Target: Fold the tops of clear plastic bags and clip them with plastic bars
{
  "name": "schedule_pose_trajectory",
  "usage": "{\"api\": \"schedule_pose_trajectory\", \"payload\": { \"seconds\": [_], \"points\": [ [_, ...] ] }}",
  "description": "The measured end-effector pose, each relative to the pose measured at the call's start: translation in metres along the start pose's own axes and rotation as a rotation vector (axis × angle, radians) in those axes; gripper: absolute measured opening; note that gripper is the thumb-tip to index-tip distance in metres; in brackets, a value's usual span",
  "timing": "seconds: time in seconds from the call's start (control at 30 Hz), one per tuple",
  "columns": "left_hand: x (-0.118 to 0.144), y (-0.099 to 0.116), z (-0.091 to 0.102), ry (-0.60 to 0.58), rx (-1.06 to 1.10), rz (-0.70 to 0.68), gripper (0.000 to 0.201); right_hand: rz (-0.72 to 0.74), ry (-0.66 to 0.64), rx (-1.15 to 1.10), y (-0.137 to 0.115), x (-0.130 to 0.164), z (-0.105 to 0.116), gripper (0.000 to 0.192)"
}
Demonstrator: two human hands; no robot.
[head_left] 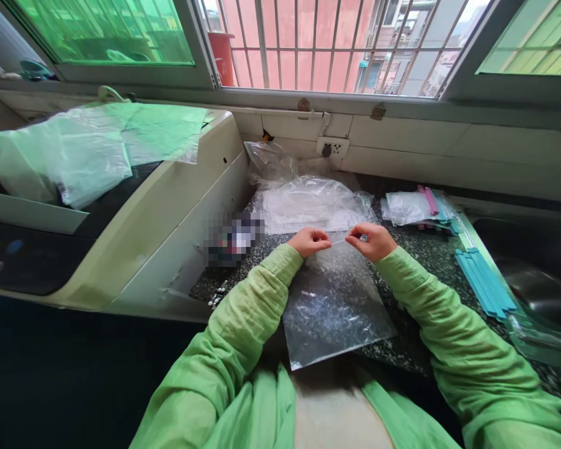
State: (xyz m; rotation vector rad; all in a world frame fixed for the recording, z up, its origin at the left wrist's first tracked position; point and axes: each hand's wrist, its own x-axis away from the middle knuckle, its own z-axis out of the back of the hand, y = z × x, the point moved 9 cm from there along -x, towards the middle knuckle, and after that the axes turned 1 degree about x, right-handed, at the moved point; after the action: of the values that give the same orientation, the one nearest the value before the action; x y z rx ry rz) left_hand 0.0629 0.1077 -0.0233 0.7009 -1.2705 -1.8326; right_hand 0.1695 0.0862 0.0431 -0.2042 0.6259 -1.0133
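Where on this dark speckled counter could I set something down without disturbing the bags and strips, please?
Bare counter shows between the right hand and the blue strips. The back is crowded with a heap of clear bags and a bundle of strips; both hands pinch the clear bag in front.

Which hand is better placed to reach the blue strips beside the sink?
Probably the right hand: the blue strips lie on its side of the counter. The left hand would have to cross the clear bag both hands pinch.

- You see soft daylight entering through the window [308,43] ahead.
- The bag [331,299] shows small glints.
- Edges bend like a fisheye.
- The lower left lies in deep shadow.
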Motion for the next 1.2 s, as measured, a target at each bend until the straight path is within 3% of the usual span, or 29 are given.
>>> {"api": "schedule_pose_trajectory", "payload": {
  "seconds": [0.27, 0.77, 1.2],
  "points": [
    [0.002, 0.025, 0.000, 0.099, -0.041, -0.225, 0.013, 0.052, 0.042, -0.030, -0.009, 0.004, 0.002, 0.015],
    [0.003, 0.024, 0.001, 0.098, -0.103, -0.239, 0.013, 0.043, 0.040, -0.063, -0.007, 0.003, 0.003, 0.014],
    [0.005, 0.024, 0.000, 0.103, -0.112, -0.221, 0.013, 0.105, 0.063, 0.104, -0.012, 0.003, 0.005, 0.015]
  ]
}}
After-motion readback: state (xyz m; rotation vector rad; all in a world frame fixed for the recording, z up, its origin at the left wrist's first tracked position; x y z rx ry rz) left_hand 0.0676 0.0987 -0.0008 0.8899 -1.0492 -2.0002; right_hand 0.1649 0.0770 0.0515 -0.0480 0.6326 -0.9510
